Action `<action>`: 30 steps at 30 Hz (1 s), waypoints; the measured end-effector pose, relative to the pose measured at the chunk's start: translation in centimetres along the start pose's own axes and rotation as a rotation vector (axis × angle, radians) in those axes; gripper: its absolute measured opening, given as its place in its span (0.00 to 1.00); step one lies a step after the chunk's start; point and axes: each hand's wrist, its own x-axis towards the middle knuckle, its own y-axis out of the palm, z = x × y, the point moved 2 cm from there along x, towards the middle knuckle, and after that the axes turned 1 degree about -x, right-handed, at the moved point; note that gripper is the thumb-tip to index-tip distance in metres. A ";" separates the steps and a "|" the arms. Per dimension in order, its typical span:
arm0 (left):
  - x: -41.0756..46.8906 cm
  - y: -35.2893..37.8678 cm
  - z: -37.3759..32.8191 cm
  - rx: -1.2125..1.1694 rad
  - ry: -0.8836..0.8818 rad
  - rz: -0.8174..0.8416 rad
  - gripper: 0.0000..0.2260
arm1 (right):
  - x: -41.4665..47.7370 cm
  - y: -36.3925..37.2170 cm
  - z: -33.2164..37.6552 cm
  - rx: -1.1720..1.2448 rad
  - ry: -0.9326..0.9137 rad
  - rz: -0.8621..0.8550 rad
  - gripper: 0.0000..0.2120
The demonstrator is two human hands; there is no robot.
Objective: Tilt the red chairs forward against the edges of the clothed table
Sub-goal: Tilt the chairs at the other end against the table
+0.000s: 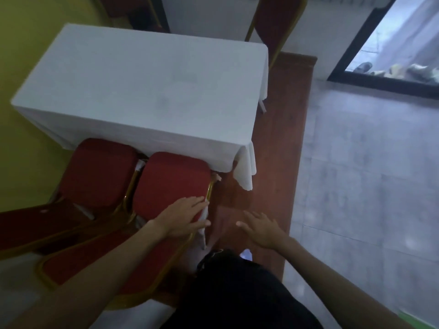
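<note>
Clothed table [142,86]; chair [171,184] under left hand [183,216]

2 chairs [133,184] side by side at table [142,91] near edge.

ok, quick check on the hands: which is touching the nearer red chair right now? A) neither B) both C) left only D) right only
C: the left hand lies flat on the back of the nearer red chair by its gold frame, while the right hand hovers open over the wooden floor strip, touching nothing.
</note>
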 end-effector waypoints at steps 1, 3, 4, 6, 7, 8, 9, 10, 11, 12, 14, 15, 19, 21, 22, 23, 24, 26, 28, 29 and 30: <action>1.5 -0.8 -0.4 -0.010 -0.010 -0.025 0.47 | 0.5 -1.7 -1.5 -0.005 0.014 -0.021 0.47; 4.6 -2.4 -0.5 -0.052 -0.057 -0.086 0.45 | 1.6 -5.4 -3.9 -0.021 0.021 -0.064 0.47; 6.2 -3.5 -0.6 -0.072 -0.099 -0.121 0.43 | 2.1 -7.3 -4.8 -0.035 0.014 -0.082 0.47; 9.7 -6.0 -0.7 -0.097 -0.179 -0.176 0.42 | 3.5 -11.2 -6.7 -0.068 0.007 -0.106 0.47; 11.6 -7.4 -0.7 -0.111 -0.206 -0.200 0.42 | 4.2 -13.0 -7.7 -0.078 0.015 -0.113 0.46; 13.6 -8.9 -0.8 -0.128 -0.228 -0.218 0.42 | 5.4 -14.6 -9.0 -0.080 0.024 -0.109 0.45; 15.5 -10.3 -0.7 -0.141 -0.245 -0.223 0.43 | 6.5 -16.2 -10.3 -0.069 0.031 -0.102 0.44; 17.4 -11.5 -0.7 -0.143 -0.260 -0.217 0.44 | 8.0 -17.8 -11.8 -0.052 0.030 -0.101 0.46; 19.3 -12.7 -0.7 -0.132 -0.274 -0.211 0.45 | 9.6 -19.7 -13.3 -0.039 0.036 -0.094 0.46; 21.3 -13.8 -0.6 -0.116 -0.288 -0.202 0.44 | 10.7 -22.1 -14.1 -0.039 0.040 -0.089 0.45; 25.4 -15.9 -0.5 -0.083 -0.310 -0.193 0.39 | 13.0 -27.1 -15.9 -0.032 0.064 -0.100 0.41; 27.7 -16.8 -0.3 -0.064 -0.316 -0.198 0.38 | 14.0 -29.8 -16.8 -0.030 0.084 -0.119 0.40; 36.5 -21.4 -0.4 -0.109 -0.390 -0.212 0.40 | 18.6 -39.6 -20.8 -0.028 0.086 -0.189 0.49; 40.8 -23.9 -0.9 -0.096 -0.392 -0.216 0.40 | 20.6 -44.8 -21.9 -0.077 0.063 -0.229 0.50; 42.9 -25.3 -1.2 -0.085 -0.383 -0.229 0.40 | 21.4 -47.6 -21.9 -0.096 0.048 -0.252 0.50; 44.8 -26.6 -1.6 -0.069 -0.376 -0.242 0.39 | 22.1 -50.1 -21.9 -0.113 0.039 -0.267 0.51; 46.6 -28.0 -2.0 -0.053 -0.375 -0.250 0.39 | 22.8 -52.4 -21.9 -0.131 0.017 -0.277 0.50; 50.3 -30.5 -2.5 -0.025 -0.372 -0.259 0.38 | 24.6 -56.4 -22.4 -0.152 -0.027 -0.277 0.47; 54.1 -32.9 -3.0 -0.002 -0.369 -0.263 0.38 | 27.0 -60.1 -23.6 -0.183 -0.030 -0.284 0.40; 55.9 -34.0 -3.1 -0.002 -0.374 -0.268 0.38 | 28.2 -62.0 -24.2 -0.198 -0.028 -0.289 0.39; 57.6 -35.0 -3.3 -0.011 -0.382 -0.270 0.38 | 29.6 -63.6 -24.9 -0.207 -0.031 -0.285 0.38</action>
